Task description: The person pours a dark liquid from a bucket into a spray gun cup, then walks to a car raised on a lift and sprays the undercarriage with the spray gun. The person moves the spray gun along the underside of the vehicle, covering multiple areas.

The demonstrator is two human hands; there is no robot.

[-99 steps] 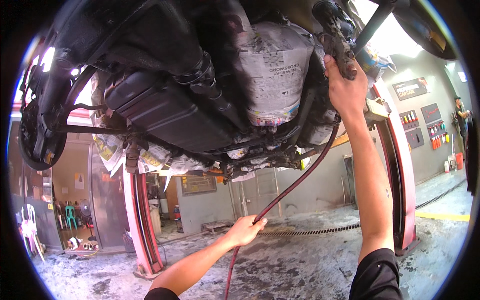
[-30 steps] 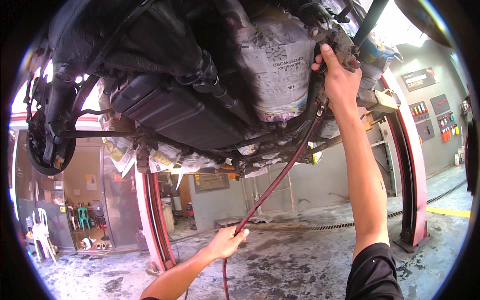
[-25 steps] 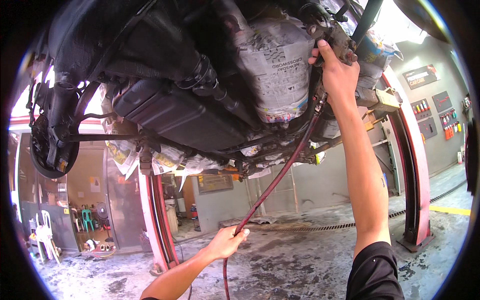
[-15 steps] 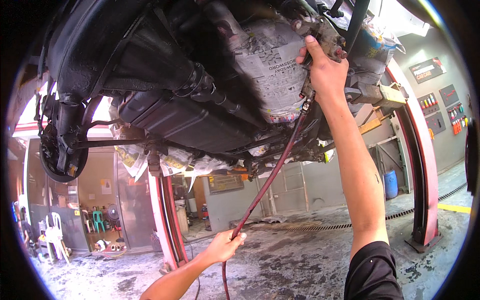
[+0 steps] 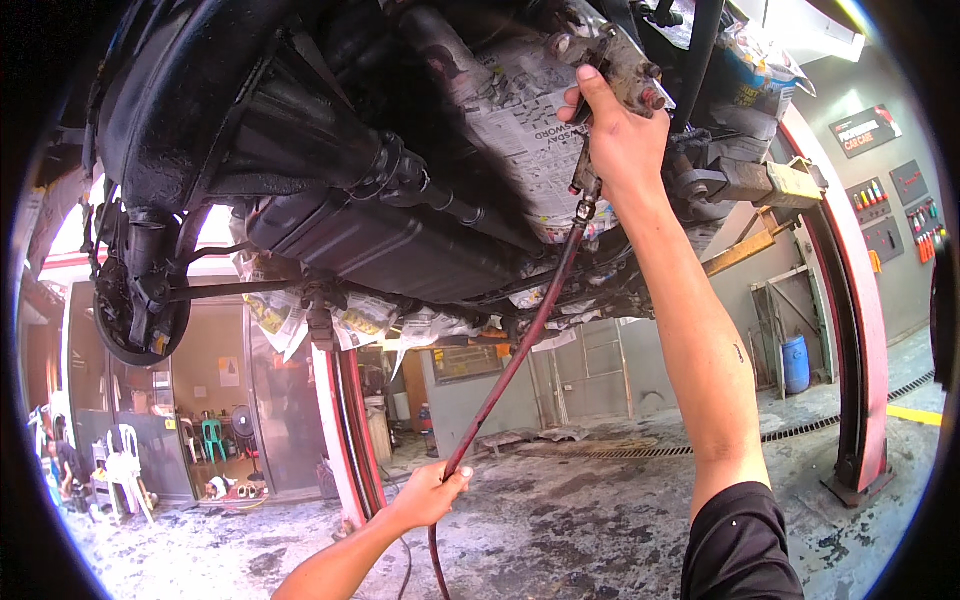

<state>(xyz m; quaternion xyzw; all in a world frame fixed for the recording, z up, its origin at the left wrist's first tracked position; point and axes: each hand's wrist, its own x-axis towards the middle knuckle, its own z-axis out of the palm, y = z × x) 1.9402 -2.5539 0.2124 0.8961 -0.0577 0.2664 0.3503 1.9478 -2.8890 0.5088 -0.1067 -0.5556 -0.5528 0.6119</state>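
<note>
Raised overhead, my right hand (image 5: 632, 145) is closed around the handle of a grimy metal spray gun (image 5: 628, 72), thumb upward. A dark red hose (image 5: 540, 318) joins the gun's handle through a metal coupling and slants down to the left. Lower down, my left hand (image 5: 430, 494) grips that hose. Beyond the gun is the blackened underside of a lifted vehicle, with a driveshaft (image 5: 455, 205) and a long black tank (image 5: 370, 245). Newspaper (image 5: 520, 125) wraps the part just left of the gun. My right fingers partly hide the gun's trigger side.
Red lift posts (image 5: 850, 330) stand right and left, with a lift arm (image 5: 765, 182) reaching under the vehicle. A wheel hub (image 5: 140, 310) hangs at left. A blue drum (image 5: 795, 365), tool boards (image 5: 868, 200) and white chairs (image 5: 128, 470) stand farther off. A drain grate crosses the stained floor.
My right hand and the spray gun have shifted slightly left. My left hand, still on the hose, has also moved a little left. The whole view has shifted slightly.
</note>
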